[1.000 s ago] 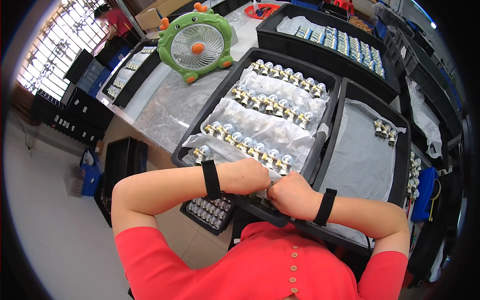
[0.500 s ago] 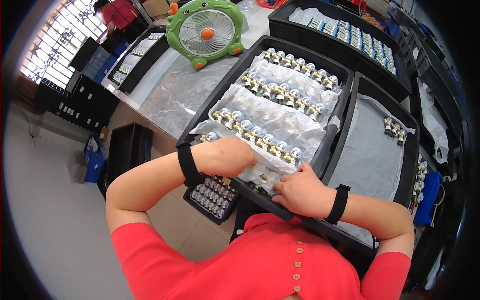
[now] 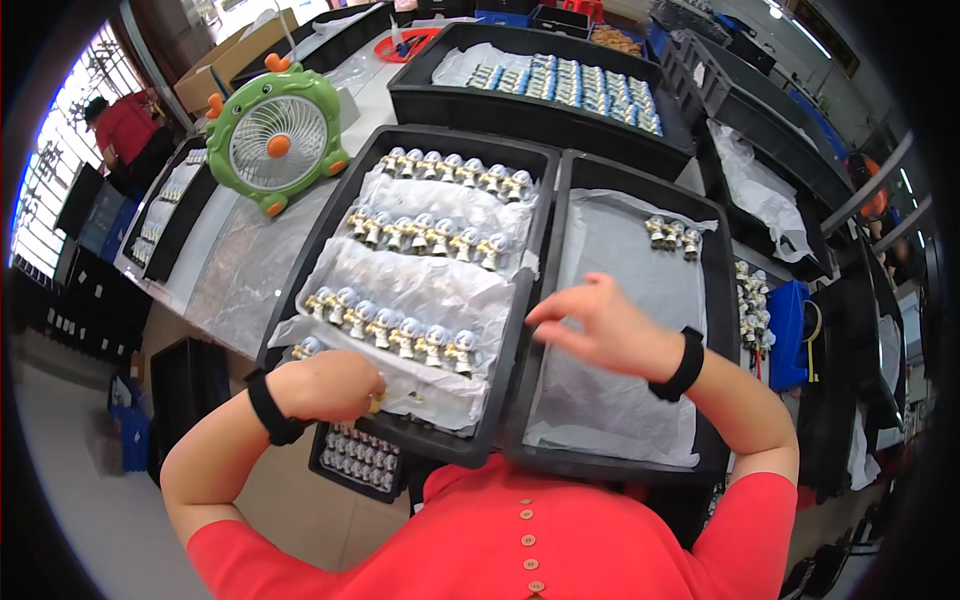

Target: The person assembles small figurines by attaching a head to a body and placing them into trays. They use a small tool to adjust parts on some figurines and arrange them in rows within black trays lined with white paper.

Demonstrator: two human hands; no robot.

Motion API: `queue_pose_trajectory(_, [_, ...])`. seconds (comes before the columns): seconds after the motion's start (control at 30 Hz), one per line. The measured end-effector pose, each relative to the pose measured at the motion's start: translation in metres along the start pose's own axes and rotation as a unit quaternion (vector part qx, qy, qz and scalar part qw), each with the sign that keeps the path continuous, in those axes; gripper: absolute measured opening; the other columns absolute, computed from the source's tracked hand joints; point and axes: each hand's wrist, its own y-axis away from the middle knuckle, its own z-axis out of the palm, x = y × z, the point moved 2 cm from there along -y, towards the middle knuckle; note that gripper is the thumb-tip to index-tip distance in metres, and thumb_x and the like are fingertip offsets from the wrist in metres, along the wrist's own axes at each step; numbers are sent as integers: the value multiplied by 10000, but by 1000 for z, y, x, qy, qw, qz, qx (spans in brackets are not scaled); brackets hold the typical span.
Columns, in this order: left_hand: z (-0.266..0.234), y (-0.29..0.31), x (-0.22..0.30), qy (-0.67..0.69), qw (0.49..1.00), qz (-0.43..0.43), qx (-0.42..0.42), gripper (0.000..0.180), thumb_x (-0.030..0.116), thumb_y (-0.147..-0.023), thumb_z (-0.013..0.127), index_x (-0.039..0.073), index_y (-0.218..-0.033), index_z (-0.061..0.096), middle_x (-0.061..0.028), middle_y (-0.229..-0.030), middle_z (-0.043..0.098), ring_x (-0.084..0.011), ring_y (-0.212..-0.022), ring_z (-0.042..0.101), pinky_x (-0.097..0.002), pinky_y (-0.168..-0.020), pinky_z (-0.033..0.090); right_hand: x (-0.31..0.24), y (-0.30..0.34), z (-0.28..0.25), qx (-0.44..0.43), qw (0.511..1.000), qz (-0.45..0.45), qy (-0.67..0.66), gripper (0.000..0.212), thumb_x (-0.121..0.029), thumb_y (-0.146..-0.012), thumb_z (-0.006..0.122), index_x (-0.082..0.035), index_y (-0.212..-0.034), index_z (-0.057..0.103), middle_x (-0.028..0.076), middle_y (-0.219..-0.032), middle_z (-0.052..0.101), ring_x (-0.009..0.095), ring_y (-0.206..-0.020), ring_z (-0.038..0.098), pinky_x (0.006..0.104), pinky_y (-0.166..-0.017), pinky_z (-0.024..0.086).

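While the left hand rests curled at the near edge of the left black tray, its grip is closed around a small yellowish piece that only just peeks out between the fingers, so what it is cannot be told. That hand lies on the crinkled clear plastic sheet lining the tray, just beside the nearest row of small grey-and-white figurines; two more rows stand farther back on the same sheet. The right hand hovers over the right black tray, fingers loosely spread and holding nothing, above a plastic liner that is mostly bare. A short cluster of three figurines stands at that tray's far end, well apart from the hand. Both wrists wear black bands. Beyond the trays on the bench stands a green desk fan, and a long black tray of blue-and-white pieces lies farther back. Below the left hand, a smaller tray of dark parts sits under the bench edge.
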Motion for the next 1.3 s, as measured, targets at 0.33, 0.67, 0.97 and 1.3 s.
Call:
queue_pose_trajectory(0.33, [-72, -29, 117, 283, 880, 311, 219, 243, 51, -794, 626, 16, -1034, 614, -119, -904, 633, -268, -814, 623, -301, -700, 487, 231, 37, -60, 274, 873, 360, 183, 309, -268, -737, 615, 24, -837, 631, 209, -854, 646, 374, -801, 621, 440, -725, 483])
queue_pose_trajectory(0.67, [-60, -108, 133, 604, 736, 278, 128, 347, 46, -879, 542, 1, -1219, 487, -74, -1145, 563, -139, -1043, 550, -265, -875, 435, 206, 35, -45, 159, 929, 333, -37, 299, -297, -707, 682, -1, -737, 653, 118, -711, 652, 207, -644, 626, 335, -599, 475])
queue_pose_trajectory(0.97, [-54, -134, 130, 704, 632, 236, 224, 591, -11, -867, 500, 33, -1397, 242, -124, -1320, 388, -181, -1150, 464, -287, -918, 401, 58, 47, -15, 134, 877, 185, -422, 157, -146, -850, 632, -19, -912, 565, -6, -781, 598, 27, -664, 523, 178, -579, 419])
queue_pose_trajectory(1.3, [-55, -136, 134, 655, 667, 220, 279, 513, -25, -840, 536, 28, -1328, 388, -70, -1210, 448, -142, -1030, 553, -247, -845, 459, 61, 48, -3, 124, 872, 148, -449, 175, -149, -873, 602, -9, -973, 570, 14, -828, 610, 43, -711, 551, 198, -622, 446])
